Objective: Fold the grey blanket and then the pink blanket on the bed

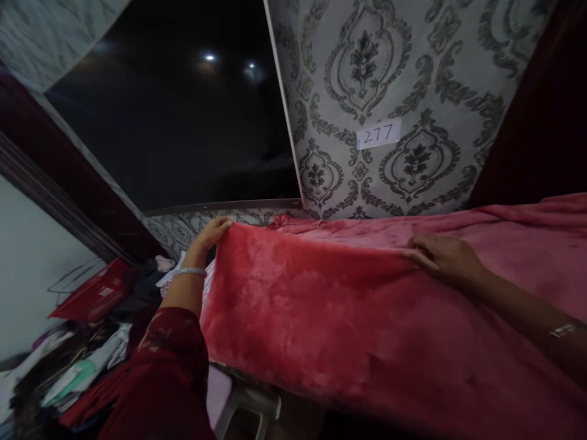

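The fingers of the left hand are closed in a pinch on one corner of a plush red blanket, and those of the right hand are closed on the same upper edge farther along, thumb low and fingertips partly hidden. Between them the edge hangs nearly straight with a slight sag; the blanket slopes toward the wearer and spreads away to the right, where more red plush cloth lies bunched along the wall. Both grips look shallow, so the soft, thick pile could slide out if one hand pulled harder than the other, and an uneven lift would probably skew the edge or fold the corner under. The near side droops beside a pale plastic stool and might snag there. Farther left, a heap of clothes and a red bag sit near the left arm; a low swing of that corner could drag something along. A dark screen stands behind.
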A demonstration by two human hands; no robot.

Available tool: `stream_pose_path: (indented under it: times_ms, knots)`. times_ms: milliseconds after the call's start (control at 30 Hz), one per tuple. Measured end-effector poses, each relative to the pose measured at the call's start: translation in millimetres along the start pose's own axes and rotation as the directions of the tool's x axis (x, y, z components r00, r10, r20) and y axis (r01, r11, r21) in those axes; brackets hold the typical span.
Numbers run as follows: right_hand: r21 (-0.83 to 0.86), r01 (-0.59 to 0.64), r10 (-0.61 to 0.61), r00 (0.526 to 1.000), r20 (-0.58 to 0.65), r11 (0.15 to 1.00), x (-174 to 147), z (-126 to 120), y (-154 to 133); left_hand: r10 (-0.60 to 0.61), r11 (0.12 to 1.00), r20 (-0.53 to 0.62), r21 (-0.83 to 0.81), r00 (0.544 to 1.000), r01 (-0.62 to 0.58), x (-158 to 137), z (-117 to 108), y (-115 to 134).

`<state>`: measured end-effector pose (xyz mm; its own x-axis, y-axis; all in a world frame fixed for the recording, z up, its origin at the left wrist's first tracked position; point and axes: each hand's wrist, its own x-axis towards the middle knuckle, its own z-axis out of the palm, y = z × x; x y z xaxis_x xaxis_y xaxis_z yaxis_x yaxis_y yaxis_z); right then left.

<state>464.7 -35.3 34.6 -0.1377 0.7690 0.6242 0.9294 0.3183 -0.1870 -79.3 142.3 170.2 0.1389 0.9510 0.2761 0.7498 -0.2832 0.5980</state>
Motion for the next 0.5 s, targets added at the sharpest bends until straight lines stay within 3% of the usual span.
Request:
stream_pose_path:
  times_ms: [133, 233, 300, 400, 500]
  knots:
    - [-0.01, 0.095, -0.094, 0.993, 0.075, 0.995, -3, -14, 4, -0.059, 0.976, 0.21, -0.191, 0.976, 0.1, -12, -11, 2]
    - [-0.025, 0.087, -0.085, 0.994, 0.073, 0.996, -4, -21, 5, -0.069, 0.977, 0.301, -0.173, 0.951, 0.125, -17, -12, 6]
    - [-0.027, 0.062, -0.061, 0.997, 0.05, 0.998, -5, -24, 5, -0.072, 0.993, 0.251, -0.068, 0.965, 0.092, -18, -12, 12]
    - [-0.019, 0.046, -0.046, 0.999, 0.009, 0.999, -10, -28, 4, 0.011, 0.997, 0.04, 0.073, 0.999, -0.014, -21, -17, 24]
    - [-0.013, 0.091, -0.091, 0.995, -0.032, 0.996, -22, -33, -2, 0.189, 0.978, -0.174, 0.122, 0.966, -0.169, -34, -29, 36]
